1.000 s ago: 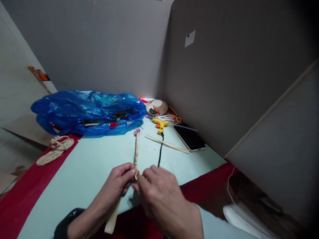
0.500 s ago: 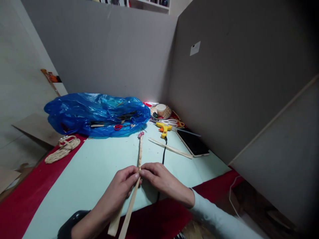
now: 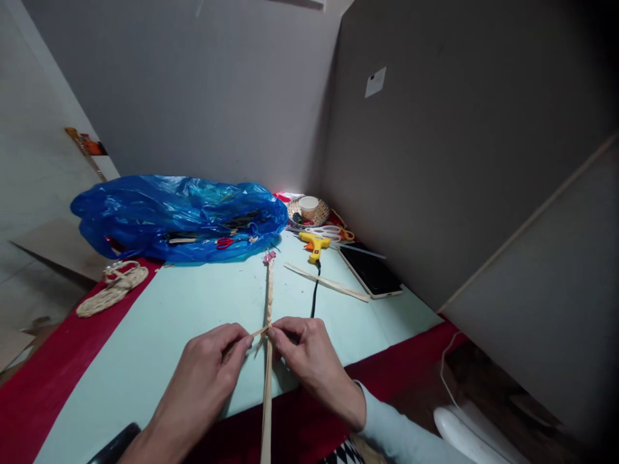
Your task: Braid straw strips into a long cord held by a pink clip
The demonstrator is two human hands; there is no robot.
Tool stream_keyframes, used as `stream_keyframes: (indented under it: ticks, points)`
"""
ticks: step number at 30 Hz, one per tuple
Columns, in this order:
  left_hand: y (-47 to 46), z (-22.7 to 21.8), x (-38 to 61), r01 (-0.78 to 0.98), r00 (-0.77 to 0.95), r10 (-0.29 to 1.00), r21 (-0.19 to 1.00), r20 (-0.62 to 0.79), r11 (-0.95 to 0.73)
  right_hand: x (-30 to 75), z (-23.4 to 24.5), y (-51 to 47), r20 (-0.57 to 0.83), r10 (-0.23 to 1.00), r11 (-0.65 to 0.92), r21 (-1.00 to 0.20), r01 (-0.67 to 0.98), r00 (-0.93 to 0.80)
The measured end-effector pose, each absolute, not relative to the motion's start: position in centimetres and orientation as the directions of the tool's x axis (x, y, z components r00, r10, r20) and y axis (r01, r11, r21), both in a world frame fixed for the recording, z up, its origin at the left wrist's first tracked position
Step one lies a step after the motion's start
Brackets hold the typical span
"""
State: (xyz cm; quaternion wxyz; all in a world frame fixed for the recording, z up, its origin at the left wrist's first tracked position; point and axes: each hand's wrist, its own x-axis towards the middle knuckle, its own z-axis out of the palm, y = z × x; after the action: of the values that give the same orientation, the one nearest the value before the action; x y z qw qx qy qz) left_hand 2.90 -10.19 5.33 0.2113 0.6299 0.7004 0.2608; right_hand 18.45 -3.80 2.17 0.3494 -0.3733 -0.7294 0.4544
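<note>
A pale straw-coloured braid (image 3: 269, 293) runs away from me down the middle of the table, its far end held by a pink binder clip (image 3: 269, 257). My right hand (image 3: 304, 348) pinches the near end of the braid between thumb and fingers. To the left of it, my left hand (image 3: 215, 361) is closed on a thin strand (image 3: 258, 332) drawn out sideways from the braid. Another long flat strand (image 3: 267, 399) hangs toward me from between the hands, over the table's front edge. The fingers partly hide the crossing point.
A blue plastic bag (image 3: 184, 216) with tools inside lies at the back left, a woven straw sandal (image 3: 113, 288) left of it. Back right are a yellow glue gun (image 3: 315, 245) with black cord, scissors (image 3: 326, 232), a cup (image 3: 308, 207), loose strips (image 3: 329, 282) and a tablet (image 3: 372, 270).
My left hand has moved left, away from the right hand, pulling a strand out to the side. The hanging strand now points straighter toward me. The view has shifted slightly.
</note>
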Motion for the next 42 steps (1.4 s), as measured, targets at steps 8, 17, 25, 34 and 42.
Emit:
stream_keyframes:
  ticks: [8, 17, 25, 34, 42]
  points:
    - [-12.0, 2.5, 6.5, 0.948, 0.242, 0.926, 0.133, 0.29, -0.29, 18.8, 2.3, -3.3, 0.147, 0.814, 0.278, -0.948, 0.155, -0.562]
    - [-11.6, 1.8, 7.1, 0.956, 0.28, 0.949, 0.052, 0.149, -0.29, 19.7, 3.1, -2.4, 0.012, 0.751, 0.089, -0.993, 0.083, -0.661]
    - [-8.7, 5.6, 3.5, 0.648, -0.093, 0.995, 0.76, 0.026, 0.04, 19.5, 3.0, -2.5, 0.07, 0.751, 0.112, -0.993, 0.022, -0.656]
    - [-7.8, 3.4, 3.8, -0.158, 0.068, 0.954, 0.941, -0.293, 0.3, 19.5, 2.7, -2.9, 0.128, 0.709, 0.241, -0.968, 0.068, -0.693]
    - [-7.0, 3.1, 3.9, -0.081, 0.012, 0.949, 0.945, -0.316, 0.316, 20.0, 3.5, -2.7, 0.125, 0.686, 0.345, -0.923, 0.169, -0.717]
